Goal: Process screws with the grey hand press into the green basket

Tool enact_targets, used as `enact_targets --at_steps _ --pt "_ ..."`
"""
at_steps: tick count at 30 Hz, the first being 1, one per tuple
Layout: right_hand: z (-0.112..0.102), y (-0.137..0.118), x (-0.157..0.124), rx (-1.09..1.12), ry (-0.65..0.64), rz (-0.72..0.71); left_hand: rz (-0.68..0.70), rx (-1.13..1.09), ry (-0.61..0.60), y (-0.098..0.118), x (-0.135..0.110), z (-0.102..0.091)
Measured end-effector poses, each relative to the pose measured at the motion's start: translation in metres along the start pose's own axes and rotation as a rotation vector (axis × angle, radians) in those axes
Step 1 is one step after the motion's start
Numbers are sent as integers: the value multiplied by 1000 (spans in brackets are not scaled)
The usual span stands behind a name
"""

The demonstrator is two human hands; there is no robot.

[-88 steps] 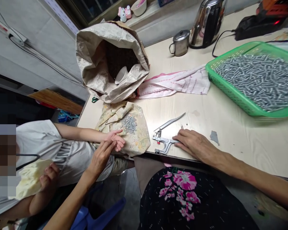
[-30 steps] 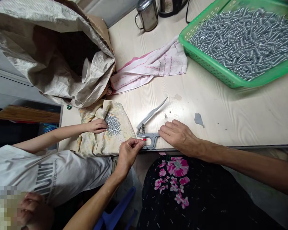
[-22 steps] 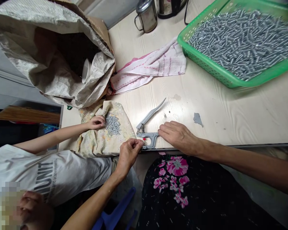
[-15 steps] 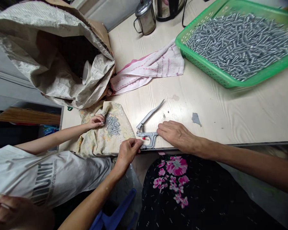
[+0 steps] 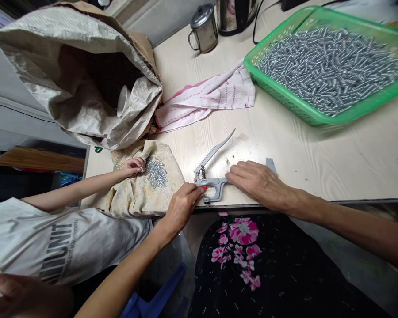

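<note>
Grey snap-fastener pliers (image 5: 219, 189) lie at the table's front edge, their upper handle raised and a dark spring by the hinge. A small red piece shows in the jaws. My right hand (image 5: 255, 183) is closed on the end of the lower handle. At the jaws, my left hand (image 5: 184, 203) pinches beside the red piece; whatever its fingertips hold is hidden. Left of it, a pile of small metal springs (image 5: 156, 172) rests on a patterned cloth (image 5: 142, 201). Another person's hand (image 5: 134, 167) pinches something small at that pile.
A green basket (image 5: 285, 104) full of small metal springs stands at the back right. A large woven sack (image 5: 29, 48) gapes at the back left, a white cup (image 5: 122, 101) inside. Between them lie a pink-white towel (image 5: 208, 97) and a metal mug (image 5: 205, 37).
The pliers have shifted slightly to the right with my right hand. My left fingers have moved right and up, from the lower jaw to beside the red piece.
</note>
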State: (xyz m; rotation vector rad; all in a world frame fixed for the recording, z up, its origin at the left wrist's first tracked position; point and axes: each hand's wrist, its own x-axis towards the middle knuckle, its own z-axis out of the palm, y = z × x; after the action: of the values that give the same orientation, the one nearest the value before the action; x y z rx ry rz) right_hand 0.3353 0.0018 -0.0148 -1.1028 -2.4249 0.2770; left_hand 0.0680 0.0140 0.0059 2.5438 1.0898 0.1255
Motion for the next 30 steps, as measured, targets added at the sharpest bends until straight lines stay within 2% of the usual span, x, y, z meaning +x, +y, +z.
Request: enact_targets --at_steps 5,7,9,12,14,16,18,23,30 --pt "-4 3 -5 -37 9 -2 212 166 -142 1 -2 -9" --pt "-2 2 -6 -70 10 -9 193 136 -137 2 -6 -7" --pt "0 1 -7 -98 19 -17 34 22 -60 3 -9 -2" --pt "3 -1 -8 -116 43 -32 -407 -323 84 10 -8 6" --pt "4 -2 -8 -121 54 -46 -673 -629 111 18 -4 8" --pt "4 -3 -8 -121 55 -58 -816 -862 122 26 0 7" --pt "4 -4 -7 -111 59 -65 -856 -925 144 34 2 6" --pt "7 -7 -6 -75 67 -55 -855 -818 154 38 5 5" --pt "12 -5 -6 -24 23 -23 -855 -700 18 30 8 4"
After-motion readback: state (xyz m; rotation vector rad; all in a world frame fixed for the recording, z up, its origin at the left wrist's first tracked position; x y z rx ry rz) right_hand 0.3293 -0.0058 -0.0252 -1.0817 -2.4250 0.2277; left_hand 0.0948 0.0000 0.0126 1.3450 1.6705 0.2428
